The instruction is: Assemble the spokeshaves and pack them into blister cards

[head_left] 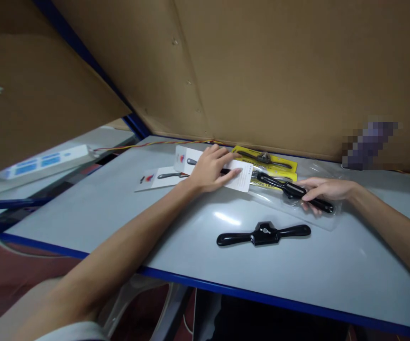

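My left hand (214, 166) lies with its fingers stretched out over a white printed card (243, 179). A second white card (162, 178), with a tool pictured on it, is partly under the first. My right hand (327, 190) grips one handle of a black spokeshave (293, 190), whose other end reaches toward the white card. Clear plastic packaging (320, 220) lies beneath that spokeshave. Nearer to me, another black spokeshave (264, 233) rests on the table, touched by neither hand. Behind my hands lies a yellow card (286, 160) with a spokeshave printed on it.
The grey table (190, 237) has a blue front edge. Brown cardboard walls (279, 71) stand behind and at the left. Red and yellow wires (126, 146) run along the back to a white power strip (50, 161). A blurred purple item (370, 144) is at the back right.
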Demonstrator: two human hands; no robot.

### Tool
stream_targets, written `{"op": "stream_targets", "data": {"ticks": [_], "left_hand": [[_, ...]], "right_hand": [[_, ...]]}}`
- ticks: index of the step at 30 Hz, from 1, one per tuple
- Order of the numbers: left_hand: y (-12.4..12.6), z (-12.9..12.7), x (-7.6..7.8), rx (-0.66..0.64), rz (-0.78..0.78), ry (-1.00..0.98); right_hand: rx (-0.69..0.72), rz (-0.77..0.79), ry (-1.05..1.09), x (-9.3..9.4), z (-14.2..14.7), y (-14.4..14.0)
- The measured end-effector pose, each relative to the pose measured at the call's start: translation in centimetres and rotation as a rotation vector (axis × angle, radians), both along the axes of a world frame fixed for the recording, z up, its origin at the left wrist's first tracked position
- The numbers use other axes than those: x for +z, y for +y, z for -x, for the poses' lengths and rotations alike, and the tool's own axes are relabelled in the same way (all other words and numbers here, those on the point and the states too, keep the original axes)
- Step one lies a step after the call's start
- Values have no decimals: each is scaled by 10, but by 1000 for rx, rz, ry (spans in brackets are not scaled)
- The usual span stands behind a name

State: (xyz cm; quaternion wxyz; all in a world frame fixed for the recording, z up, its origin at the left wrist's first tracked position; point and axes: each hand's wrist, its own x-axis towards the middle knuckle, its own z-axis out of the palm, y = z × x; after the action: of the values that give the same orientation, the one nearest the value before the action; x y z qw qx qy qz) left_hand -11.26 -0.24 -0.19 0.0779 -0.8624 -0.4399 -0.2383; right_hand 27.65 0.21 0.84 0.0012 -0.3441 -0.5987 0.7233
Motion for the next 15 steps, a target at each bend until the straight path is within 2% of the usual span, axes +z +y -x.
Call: {"op": "stream_targets", "data": {"ticks": [4, 8, 15], "left_hand": [[-2, -10, -5, -27, 27, 34], [-2, -12, -8, -1, 47, 46], [-4, -11, -3, 11, 91, 21]], "right_hand": [[12, -42, -4, -3, -2, 3], [-1, -51, -38, -2, -2, 5], [63, -48, -26, 4, -1, 4]]}}
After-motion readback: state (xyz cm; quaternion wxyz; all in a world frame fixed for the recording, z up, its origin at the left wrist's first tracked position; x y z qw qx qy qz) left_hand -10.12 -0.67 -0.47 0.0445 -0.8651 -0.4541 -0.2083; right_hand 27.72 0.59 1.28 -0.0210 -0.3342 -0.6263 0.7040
